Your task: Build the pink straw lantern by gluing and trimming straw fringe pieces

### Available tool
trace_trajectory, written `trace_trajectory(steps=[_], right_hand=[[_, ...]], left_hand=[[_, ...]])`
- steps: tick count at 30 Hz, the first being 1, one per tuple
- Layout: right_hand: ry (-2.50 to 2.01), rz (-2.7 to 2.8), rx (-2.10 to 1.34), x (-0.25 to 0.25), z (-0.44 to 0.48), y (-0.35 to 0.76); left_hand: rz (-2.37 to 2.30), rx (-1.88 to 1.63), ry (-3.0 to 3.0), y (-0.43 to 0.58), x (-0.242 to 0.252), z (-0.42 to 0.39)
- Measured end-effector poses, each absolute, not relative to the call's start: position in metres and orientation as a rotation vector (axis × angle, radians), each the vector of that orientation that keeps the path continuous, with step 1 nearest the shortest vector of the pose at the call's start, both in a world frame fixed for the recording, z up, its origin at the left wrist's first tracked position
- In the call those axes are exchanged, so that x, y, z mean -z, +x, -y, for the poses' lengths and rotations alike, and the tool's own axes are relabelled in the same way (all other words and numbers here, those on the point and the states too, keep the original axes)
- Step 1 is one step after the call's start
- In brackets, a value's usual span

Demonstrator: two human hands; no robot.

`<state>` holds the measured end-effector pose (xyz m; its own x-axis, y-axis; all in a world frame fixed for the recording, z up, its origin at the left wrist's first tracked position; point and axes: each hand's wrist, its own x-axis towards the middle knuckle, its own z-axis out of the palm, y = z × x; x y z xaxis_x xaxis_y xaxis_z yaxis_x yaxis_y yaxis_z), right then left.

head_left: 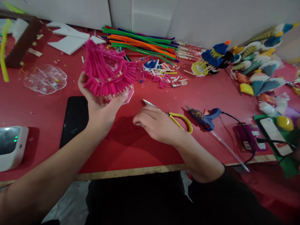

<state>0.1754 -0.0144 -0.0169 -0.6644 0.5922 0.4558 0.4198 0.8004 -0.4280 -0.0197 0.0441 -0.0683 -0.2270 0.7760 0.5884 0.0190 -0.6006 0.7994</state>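
Bright pink fuzzy strips, laid side by side in two fringed tiers over pale sticks, form the craft piece at the upper left of centre. The left hand grasps it from below, thumb at its lower right edge, holding it above the table. The right hand is near the middle of the frame, fingers curled low over the red surface; whether they pinch anything, I cannot tell. Beside and partly behind that hand lie scissors, blades towards the upper left and yellow handles to the right.

Left of centre, a black phone lies partly behind the left forearm; a white device with green lights sits at the left edge. Right of centre is a blue glue gun, a clear stick trailing towards the lower right. Pink, white and blue clippings lie scattered at upper centre, below a bundle of green and orange pipe cleaners. White sheet pieces and a clear palette occupy the upper left. Towards the upper right stands a blue fuzzy figure, with patterned cones further right.
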Motion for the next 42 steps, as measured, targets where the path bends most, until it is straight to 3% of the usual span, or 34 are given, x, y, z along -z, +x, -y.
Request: trace_trajectory(steps=[7, 11, 22, 42], right_hand=[[-0.883, 2.15, -0.646, 0.012, 0.02, 0.179], [-0.942, 1.742, -1.043, 0.009, 0.023, 0.173], [-0.748, 1.003, -1.628, 0.008, 0.013, 0.167], [-0.776, 0.984, -1.577, -0.001, 0.015, 0.172]], left_hand=[[-0.968, -1.871, 1.496, -0.02, 0.07, -0.046], [-0.971, -1.847, 1.506, -0.02, 0.071, -0.047], [-0.923, -1.849, 1.479, -0.02, 0.07, -0.043], [-0.957, -1.841, 1.511, -0.016, 0.067, -0.042]])
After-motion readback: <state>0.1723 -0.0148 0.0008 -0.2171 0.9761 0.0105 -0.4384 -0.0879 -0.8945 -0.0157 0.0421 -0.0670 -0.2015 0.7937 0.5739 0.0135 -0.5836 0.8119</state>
